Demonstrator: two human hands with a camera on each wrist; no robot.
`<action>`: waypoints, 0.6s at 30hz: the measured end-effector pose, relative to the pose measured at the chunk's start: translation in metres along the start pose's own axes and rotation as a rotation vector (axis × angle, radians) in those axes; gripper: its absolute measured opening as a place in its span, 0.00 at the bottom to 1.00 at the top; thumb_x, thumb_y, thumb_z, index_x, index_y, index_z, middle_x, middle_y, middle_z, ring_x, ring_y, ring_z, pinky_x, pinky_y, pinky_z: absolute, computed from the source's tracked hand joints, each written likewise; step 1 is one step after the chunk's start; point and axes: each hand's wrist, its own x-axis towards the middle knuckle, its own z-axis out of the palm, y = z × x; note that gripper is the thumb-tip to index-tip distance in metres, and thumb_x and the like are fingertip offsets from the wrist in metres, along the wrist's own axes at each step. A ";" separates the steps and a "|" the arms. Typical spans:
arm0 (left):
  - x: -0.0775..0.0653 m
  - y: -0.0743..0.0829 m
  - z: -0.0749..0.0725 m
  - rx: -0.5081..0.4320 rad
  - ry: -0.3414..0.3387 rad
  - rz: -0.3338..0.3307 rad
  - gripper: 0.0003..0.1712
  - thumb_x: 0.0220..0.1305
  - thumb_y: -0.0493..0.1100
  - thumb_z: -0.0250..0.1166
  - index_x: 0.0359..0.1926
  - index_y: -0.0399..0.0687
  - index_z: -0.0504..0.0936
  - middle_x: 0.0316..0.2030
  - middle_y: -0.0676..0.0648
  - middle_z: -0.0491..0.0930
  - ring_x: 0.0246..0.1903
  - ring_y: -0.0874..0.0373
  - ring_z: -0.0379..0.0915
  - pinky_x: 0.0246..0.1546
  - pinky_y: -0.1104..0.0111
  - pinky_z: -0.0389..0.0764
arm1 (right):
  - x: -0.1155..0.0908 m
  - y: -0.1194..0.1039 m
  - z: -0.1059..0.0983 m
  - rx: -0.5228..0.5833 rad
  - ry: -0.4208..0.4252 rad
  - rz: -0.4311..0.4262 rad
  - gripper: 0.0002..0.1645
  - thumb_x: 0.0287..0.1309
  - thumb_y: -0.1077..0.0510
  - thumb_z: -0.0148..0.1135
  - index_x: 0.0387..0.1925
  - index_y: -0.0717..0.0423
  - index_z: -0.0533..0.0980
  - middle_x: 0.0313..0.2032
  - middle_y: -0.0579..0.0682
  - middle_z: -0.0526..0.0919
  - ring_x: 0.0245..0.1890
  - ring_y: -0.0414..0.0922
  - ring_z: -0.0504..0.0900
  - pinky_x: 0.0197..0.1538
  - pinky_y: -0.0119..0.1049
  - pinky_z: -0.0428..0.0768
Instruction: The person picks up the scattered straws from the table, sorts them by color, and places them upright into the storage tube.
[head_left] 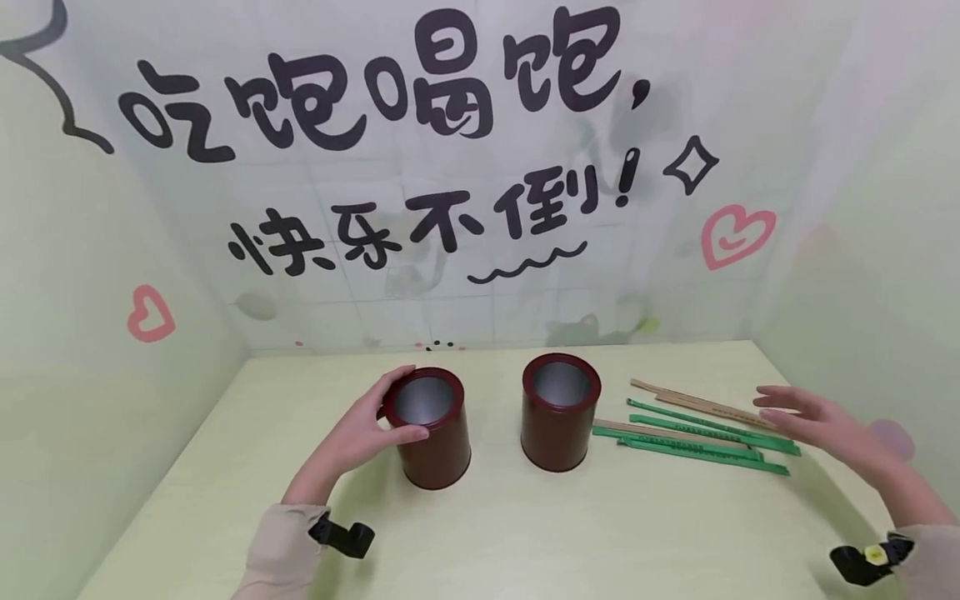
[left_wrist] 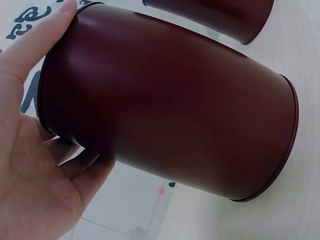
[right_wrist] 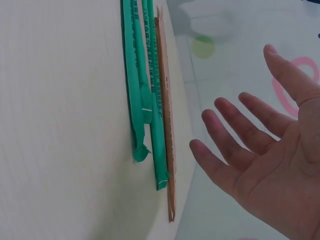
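My left hand [head_left: 367, 433] grips a dark red, open-topped cylindrical can [head_left: 438, 450] at its upper part, thumb on the near side and fingers round the far left of the rim. This can stands upright, and its grey inside shows in the head view. In the left wrist view the can's smooth side [left_wrist: 165, 105] fills most of the picture. To the right, my right hand [head_left: 832, 425] hovers with fingers extended and nothing in them. Closest to it are several long thin sticks in green sleeves [head_left: 705, 450] and brown sleeves [head_left: 697, 404] with small print, lying in a loose bunch.
A second matching red can [head_left: 558, 429] stands upright between the first can and the sticks. Pale walls enclose the light table [head_left: 525, 533] at the back and both sides. The back wall [head_left: 465, 317] carries large black writing.
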 end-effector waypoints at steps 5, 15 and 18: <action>0.003 0.000 0.002 -0.015 0.006 0.005 0.51 0.55 0.49 0.76 0.75 0.51 0.59 0.68 0.41 0.67 0.61 0.44 0.72 0.59 0.50 0.76 | -0.006 0.012 0.000 0.094 -0.023 -0.049 0.24 0.75 0.60 0.46 0.66 0.38 0.67 0.53 0.16 0.75 0.50 0.19 0.76 0.43 0.25 0.79; 0.002 -0.001 0.002 -0.024 0.026 0.027 0.50 0.56 0.46 0.75 0.74 0.48 0.59 0.67 0.40 0.68 0.60 0.43 0.71 0.57 0.49 0.76 | -0.013 0.028 0.007 0.349 -0.079 -0.088 0.28 0.74 0.68 0.44 0.63 0.33 0.68 0.56 0.26 0.80 0.53 0.24 0.80 0.49 0.22 0.81; 0.001 -0.001 0.004 -0.021 0.029 0.023 0.50 0.56 0.47 0.76 0.74 0.49 0.59 0.67 0.40 0.68 0.60 0.44 0.71 0.57 0.51 0.77 | -0.016 0.031 0.006 0.366 -0.090 -0.084 0.28 0.75 0.68 0.43 0.65 0.37 0.68 0.56 0.25 0.79 0.53 0.25 0.80 0.49 0.23 0.82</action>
